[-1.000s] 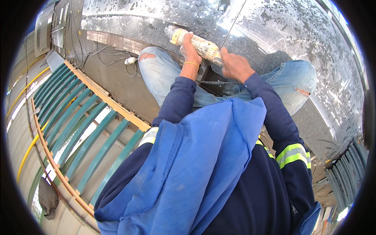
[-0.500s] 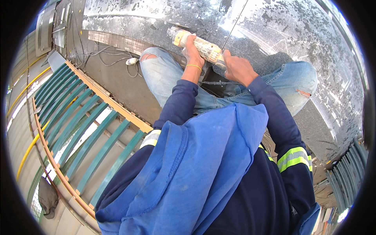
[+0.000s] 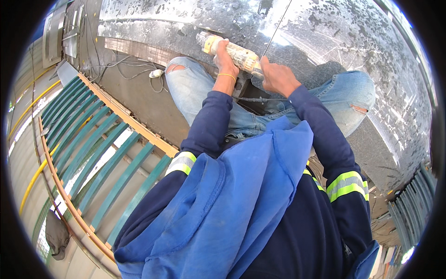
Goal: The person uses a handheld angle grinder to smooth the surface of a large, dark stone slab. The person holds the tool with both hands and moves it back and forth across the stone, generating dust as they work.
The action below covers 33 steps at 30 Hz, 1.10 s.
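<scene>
A dust-caked cream and yellow power tool (image 3: 239, 55) lies slantwise across my grasp, its head at the upper left over the worn, white-streaked dark metal sheet (image 3: 334, 28). My left hand (image 3: 225, 65) is closed round the tool's body near the head, with a yellow band on the wrist. My right hand (image 3: 278, 74) is closed on its rear end, lower and to the right. A thin dark cord runs up across the sheet behind the right hand. My jeans-clad legs are crossed below the tool. Whether the tool's head touches the metal I cannot tell.
Curved teal slats in a wooden frame (image 3: 102, 158) lie to my left. Loose cables and a white plug (image 3: 155, 73) are on the grey floor (image 3: 139, 107) by my left knee. A grey panel (image 3: 52, 37) stands at the upper left. More slatted pieces (image 3: 409, 209) are at the lower right.
Both hands and the tool shifted slightly down and right half a second ago, and are now slightly up and left again, near where they were a second ago. The grip looks unchanged.
</scene>
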Each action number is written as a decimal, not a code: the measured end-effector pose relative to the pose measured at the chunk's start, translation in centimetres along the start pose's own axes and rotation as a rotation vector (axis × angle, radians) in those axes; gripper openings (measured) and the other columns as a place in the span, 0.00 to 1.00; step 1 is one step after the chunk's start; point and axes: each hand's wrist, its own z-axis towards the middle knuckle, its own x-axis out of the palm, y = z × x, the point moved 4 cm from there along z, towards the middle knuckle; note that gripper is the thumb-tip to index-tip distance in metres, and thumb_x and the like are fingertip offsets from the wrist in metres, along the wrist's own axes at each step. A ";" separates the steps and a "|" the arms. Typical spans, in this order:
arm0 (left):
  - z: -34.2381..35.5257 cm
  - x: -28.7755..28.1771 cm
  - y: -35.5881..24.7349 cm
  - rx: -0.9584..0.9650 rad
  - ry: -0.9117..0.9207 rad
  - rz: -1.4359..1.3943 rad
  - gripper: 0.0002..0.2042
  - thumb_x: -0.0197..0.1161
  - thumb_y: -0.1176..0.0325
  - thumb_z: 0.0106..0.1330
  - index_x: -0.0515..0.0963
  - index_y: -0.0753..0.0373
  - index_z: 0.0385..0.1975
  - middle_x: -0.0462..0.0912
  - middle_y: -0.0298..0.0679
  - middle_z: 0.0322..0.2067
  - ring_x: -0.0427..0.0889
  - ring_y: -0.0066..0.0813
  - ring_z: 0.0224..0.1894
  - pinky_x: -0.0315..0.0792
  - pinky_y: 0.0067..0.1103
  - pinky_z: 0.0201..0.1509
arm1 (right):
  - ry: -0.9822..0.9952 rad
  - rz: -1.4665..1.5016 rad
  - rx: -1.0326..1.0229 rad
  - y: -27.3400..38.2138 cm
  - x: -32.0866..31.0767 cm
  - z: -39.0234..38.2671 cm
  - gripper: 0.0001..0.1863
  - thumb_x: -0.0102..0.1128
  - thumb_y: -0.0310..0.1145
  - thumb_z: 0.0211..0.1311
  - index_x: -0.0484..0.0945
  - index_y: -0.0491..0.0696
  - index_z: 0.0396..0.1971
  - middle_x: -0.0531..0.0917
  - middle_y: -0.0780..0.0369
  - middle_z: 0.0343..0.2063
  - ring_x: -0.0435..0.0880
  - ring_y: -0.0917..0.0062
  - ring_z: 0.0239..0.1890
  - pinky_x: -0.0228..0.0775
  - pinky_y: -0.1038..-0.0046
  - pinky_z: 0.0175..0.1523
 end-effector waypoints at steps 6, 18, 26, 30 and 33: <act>-1.1 -0.2 0.7 -0.011 0.016 0.014 0.19 0.64 0.60 0.57 0.71 0.61 0.46 0.76 0.40 0.36 0.81 0.42 0.38 0.79 0.43 0.44 | 0.083 -0.027 0.083 0.2 -1.0 -1.6 0.17 0.59 0.23 0.49 0.65 0.39 0.40 0.84 0.43 0.30 0.86 0.49 0.35 0.77 0.52 0.39; 0.6 -0.4 0.0 -0.007 -0.030 0.041 0.20 0.64 0.60 0.58 0.71 0.63 0.47 0.78 0.43 0.39 0.82 0.44 0.40 0.79 0.45 0.45 | 0.059 -0.016 0.046 0.2 -0.5 0.3 0.17 0.60 0.24 0.48 0.66 0.40 0.38 0.84 0.43 0.30 0.86 0.49 0.36 0.77 0.53 0.39; -1.7 0.0 0.9 -0.017 -0.001 0.034 0.19 0.63 0.60 0.58 0.72 0.61 0.46 0.77 0.41 0.38 0.82 0.43 0.39 0.79 0.42 0.45 | 0.024 0.024 0.033 -0.1 -0.6 -2.0 0.16 0.56 0.23 0.50 0.63 0.40 0.38 0.82 0.42 0.26 0.83 0.43 0.31 0.72 0.47 0.35; 0.1 -0.6 1.0 -0.002 0.008 0.033 0.19 0.64 0.60 0.57 0.72 0.60 0.46 0.77 0.41 0.37 0.81 0.43 0.39 0.78 0.43 0.45 | 0.013 0.018 0.025 -0.3 -0.3 -1.3 0.16 0.56 0.23 0.50 0.63 0.40 0.38 0.82 0.42 0.26 0.83 0.44 0.31 0.72 0.47 0.35; 0.6 -0.4 0.3 0.001 -0.016 0.055 0.19 0.64 0.60 0.57 0.72 0.61 0.46 0.77 0.41 0.37 0.81 0.43 0.39 0.78 0.43 0.45 | -0.017 0.029 -0.010 -0.4 0.2 -0.1 0.16 0.56 0.24 0.50 0.63 0.39 0.38 0.82 0.42 0.26 0.83 0.44 0.31 0.73 0.47 0.36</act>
